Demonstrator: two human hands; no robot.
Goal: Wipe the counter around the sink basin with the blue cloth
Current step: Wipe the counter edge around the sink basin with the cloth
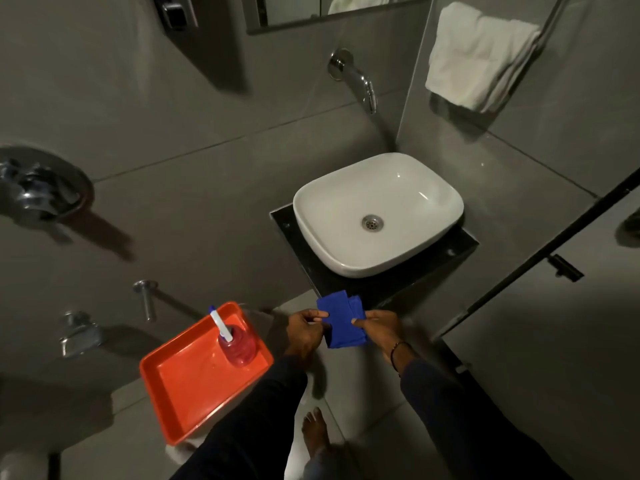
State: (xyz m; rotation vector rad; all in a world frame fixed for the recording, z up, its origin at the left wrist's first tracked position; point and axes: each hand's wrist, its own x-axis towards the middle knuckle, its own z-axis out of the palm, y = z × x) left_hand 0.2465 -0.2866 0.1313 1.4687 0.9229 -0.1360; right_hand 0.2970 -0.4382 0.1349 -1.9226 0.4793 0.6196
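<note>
A folded blue cloth (341, 318) hangs in the air just below the front corner of the black counter (460, 245). My left hand (306, 332) pinches its left edge and my right hand (379, 327) pinches its right edge. The white sink basin (346, 202) sits on the counter, above and beyond the cloth. Both hands are in front of the counter, apart from it.
An orange tray (188, 379) with a red spray bottle (237, 348) stands to the left of my hands. A chrome spout (360, 79) juts from the wall over the basin. A white towel (478, 57) hangs at the right. A glass door (554, 258) edges the right side.
</note>
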